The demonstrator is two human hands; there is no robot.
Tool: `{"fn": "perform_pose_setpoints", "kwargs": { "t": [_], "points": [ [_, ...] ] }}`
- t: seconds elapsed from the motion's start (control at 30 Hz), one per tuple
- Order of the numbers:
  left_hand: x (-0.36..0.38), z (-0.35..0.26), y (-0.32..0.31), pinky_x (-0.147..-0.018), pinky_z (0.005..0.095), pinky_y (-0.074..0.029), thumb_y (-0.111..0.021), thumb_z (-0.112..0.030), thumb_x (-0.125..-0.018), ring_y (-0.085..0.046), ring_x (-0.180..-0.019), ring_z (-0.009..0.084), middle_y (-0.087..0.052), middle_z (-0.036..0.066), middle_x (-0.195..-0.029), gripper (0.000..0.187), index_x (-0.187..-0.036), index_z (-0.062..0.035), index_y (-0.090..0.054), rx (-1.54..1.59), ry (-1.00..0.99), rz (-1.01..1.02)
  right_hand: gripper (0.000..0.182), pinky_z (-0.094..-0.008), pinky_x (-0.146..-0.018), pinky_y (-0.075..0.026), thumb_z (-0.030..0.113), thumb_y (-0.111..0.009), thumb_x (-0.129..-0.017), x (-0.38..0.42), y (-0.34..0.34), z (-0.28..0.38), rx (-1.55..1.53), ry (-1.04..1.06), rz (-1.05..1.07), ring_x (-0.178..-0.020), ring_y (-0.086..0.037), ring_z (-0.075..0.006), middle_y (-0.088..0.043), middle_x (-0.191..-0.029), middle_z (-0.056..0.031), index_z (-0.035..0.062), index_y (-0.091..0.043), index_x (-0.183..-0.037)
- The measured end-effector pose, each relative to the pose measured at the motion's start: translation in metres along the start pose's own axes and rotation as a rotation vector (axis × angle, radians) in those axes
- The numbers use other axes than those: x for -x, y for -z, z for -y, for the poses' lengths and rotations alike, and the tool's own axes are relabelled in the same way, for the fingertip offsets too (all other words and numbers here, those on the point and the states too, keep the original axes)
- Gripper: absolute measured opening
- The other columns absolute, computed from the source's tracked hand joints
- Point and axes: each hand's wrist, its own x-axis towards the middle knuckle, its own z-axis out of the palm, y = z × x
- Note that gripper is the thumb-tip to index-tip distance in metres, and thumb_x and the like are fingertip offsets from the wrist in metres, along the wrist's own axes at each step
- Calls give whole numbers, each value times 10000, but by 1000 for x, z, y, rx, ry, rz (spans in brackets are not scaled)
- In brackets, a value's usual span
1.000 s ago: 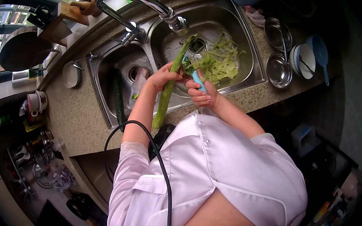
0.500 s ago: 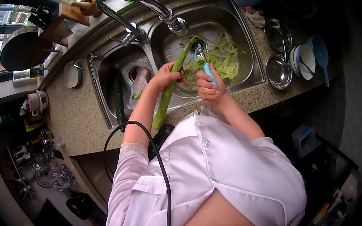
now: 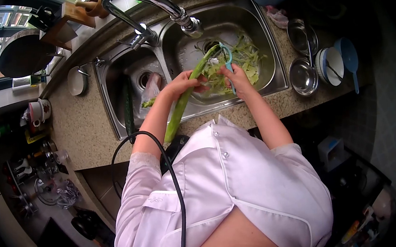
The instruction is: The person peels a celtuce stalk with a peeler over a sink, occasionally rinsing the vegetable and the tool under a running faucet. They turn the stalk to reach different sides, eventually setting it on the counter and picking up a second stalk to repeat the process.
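My left hand point(image 3: 186, 83) is closed around a long green celtuce stem point(image 3: 180, 107), which slants from the counter's front edge up over the large sink basin. In my right hand point(image 3: 237, 80) is a light blue peeler point(image 3: 229, 62). Its head is right at the far tip of the stem. Pale green peelings and leaf scraps point(image 3: 251, 68) lie spread over the bottom of the large basin point(image 3: 265, 33), below both hands.
A chrome faucet point(image 3: 180, 18) arches over the sink. The small basin holds a dark green cucumber point(image 3: 128, 104) and a plastic bag point(image 3: 153, 87). Steel bowls point(image 3: 303, 77) and white bowls point(image 3: 332, 66) stand to the right. A black cable point(image 3: 180, 192) hangs before my body.
My right hand has turned the peeler more upright and brought its head to the stem's tip. The left hand keeps its grip on the stem, nearly in place.
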Motion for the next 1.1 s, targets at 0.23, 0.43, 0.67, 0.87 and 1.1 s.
{"fn": "perform_pose_setpoints", "kwargs": {
  "t": [0.23,0.43,0.67,0.87,1.1],
  "points": [
    [1,3,-19,-851,329,-511,-577,-199,-873,-620,-956,264,-539,78,-1083,423,-1231,-18,-444,-9,189,43,203,-200,-432,-367,160,-672,-829,-35,-34,7,-387,16,127,-506,-439,-46,-629,-834,-89,34,-534,-908],
    [19,28,-7,-622,248,-509,-592,-266,-882,-586,-785,128,-584,90,-1023,445,-1245,-57,-441,-306,70,-67,222,-198,-439,-366,182,-659,-844,-51,-18,9,-361,26,-60,-510,-418,-62,-625,-859,-97,40,-508,-925],
    [13,21,-13,-549,237,-466,-562,-261,-902,-531,-645,104,-625,91,-891,408,-1243,-74,-438,-221,145,-128,282,-263,-470,-396,329,-391,-967,-42,1,-24,199,248,-425,-549,-486,-114,-562,-798,-61,62,-475,-939],
    [3,6,-18,-537,238,-462,-561,-180,-894,-542,-649,111,-634,103,-880,382,-1234,-63,-433,-227,178,-124,221,-464,-584,-444,269,-444,-932,12,-20,-34,1012,663,-40,-709,-569,-386,-569,-804,-182,50,-443,-957],
    [19,-3,-27,-541,247,-466,-579,-153,-876,-574,-776,122,-620,106,-955,472,-1302,-60,-397,-201,221,-108,256,-512,-621,-450,306,-451,-923,-53,44,0,1240,416,-356,-746,-582,-426,-598,-789,-221,49,-452,-932]
  ]
}}
